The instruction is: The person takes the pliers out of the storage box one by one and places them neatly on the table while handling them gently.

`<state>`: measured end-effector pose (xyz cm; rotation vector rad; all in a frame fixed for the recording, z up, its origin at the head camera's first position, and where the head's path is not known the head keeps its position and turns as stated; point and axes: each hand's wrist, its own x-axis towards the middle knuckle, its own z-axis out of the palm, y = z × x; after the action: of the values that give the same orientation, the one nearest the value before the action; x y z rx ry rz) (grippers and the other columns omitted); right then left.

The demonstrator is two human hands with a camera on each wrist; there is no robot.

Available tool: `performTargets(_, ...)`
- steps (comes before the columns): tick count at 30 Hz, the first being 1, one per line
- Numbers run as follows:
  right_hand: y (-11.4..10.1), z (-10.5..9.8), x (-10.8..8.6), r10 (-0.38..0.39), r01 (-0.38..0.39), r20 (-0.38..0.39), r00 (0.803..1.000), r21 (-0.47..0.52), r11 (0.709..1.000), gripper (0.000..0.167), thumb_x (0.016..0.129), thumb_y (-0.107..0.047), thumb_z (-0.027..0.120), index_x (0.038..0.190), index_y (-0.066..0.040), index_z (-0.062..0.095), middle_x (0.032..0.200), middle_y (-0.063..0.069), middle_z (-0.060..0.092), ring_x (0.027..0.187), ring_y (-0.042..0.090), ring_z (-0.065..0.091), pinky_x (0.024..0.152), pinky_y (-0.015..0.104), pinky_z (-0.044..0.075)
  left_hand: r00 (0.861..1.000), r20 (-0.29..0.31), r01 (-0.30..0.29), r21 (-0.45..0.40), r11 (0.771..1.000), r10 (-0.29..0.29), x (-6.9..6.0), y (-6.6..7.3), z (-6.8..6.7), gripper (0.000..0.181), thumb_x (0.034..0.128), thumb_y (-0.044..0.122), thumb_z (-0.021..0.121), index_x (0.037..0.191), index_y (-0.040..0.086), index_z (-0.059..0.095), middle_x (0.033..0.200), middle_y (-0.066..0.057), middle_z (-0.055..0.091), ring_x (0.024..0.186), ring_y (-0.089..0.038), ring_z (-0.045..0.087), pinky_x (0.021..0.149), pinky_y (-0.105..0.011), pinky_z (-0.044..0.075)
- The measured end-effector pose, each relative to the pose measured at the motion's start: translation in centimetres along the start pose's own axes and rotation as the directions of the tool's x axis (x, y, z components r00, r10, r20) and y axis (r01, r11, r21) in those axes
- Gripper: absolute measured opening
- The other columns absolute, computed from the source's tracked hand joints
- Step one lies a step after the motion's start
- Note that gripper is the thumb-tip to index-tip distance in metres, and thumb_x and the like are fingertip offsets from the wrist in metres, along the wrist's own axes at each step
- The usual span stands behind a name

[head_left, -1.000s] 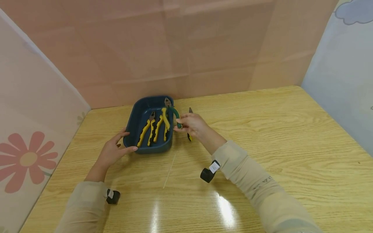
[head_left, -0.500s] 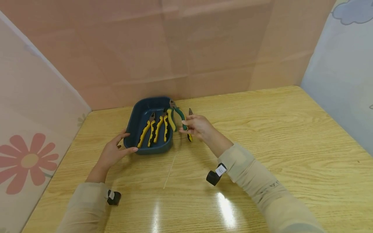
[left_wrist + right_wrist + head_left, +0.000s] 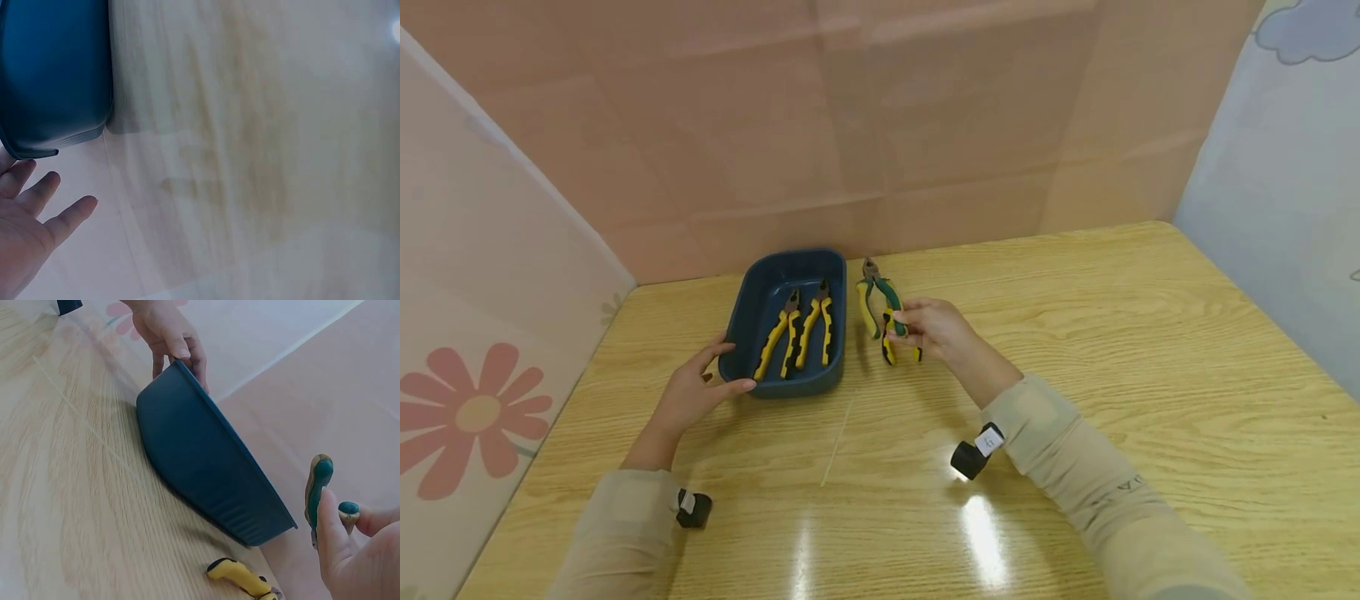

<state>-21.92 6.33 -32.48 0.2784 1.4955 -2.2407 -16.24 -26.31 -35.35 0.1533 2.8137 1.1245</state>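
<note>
Two yellow-black pliers [image 3: 792, 307] are being contained in one blue tray [image 3: 808, 387], whose near left corner is being gripped by the left hand [image 3: 691, 390]; one green-yellow pair [image 3: 889, 293] is being pinched at its handle by the right hand [image 3: 938, 330], just right of the tray; a fourth pair [image 3: 888, 351], yellow-black, is being borne by the table [image 3: 1112, 375], its far part being covered by this hand and the held pair
</note>
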Motion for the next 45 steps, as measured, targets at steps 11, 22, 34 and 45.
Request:
performTargets(11,-0.1,-1.1,-0.8,0.004,-0.004,-0.014,1.0,0.002,1.0,0.05,0.086,0.009,0.043,0.131,0.009,0.023,0.128,0.026,0.026,0.091,0.028,0.05,0.076,0.026,0.048,1.0,0.003,0.004,0.005,1.0,-0.004,0.0,0.1,0.0,0.083,0.0706,0.045,0.066,0.133,0.003,0.031,0.143,-0.007,0.011,0.124,-0.037,0.019,0.093,-0.052,0.029)
performTargets(22,-0.3,-2.1,-1.1,-0.017,0.018,-0.025,1.0,0.027,0.999,0.053,0.086,0.009,0.043,0.133,0.009,0.019,0.132,0.025,0.022,0.116,0.037,0.031,0.075,0.025,0.048,1.0,0.006,0.0,-0.003,1.0,0.0,-0.1,0.2,-0.2,0.08,0.0717,0.044,0.065,0.132,0.003,0.032,0.143,-0.006,0.011,0.123,-0.039,0.018,0.093,-0.053,0.029)
performTargets(34,-0.1,-3.3,-1.3,-0.017,0.017,-0.051,0.999,0.004,1.0,0.051,0.087,0.007,0.042,0.133,0.01,0.018,0.129,0.027,0.024,0.095,0.028,0.048,0.08,0.028,0.046,1.0,0.006,-0.004,-0.006,1.0,0.004,-0.1,0.2,-0.2,0.08,0.0718,0.044,0.065,0.132,0.003,0.032,0.143,-0.007,0.011,0.124,-0.037,0.018,0.093,-0.053,0.029)
performTargets(45,-0.1,-4.5,-1.6,0.013,-0.01,-0.09,0.996,0.035,0.999,0.052,0.087,0.006,0.041,0.134,0.008,0.018,0.13,0.026,0.023,0.112,0.038,0.035,0.084,0.029,0.042,1.0,0.01,-0.003,0.01,1.0,0.003,-0.1,0.3,-0.3,0.081,0.072,0.043,0.065,0.132,0.002,0.031,0.143,-0.008,0.011,0.124,-0.037,0.018,0.093,-0.053,0.029)
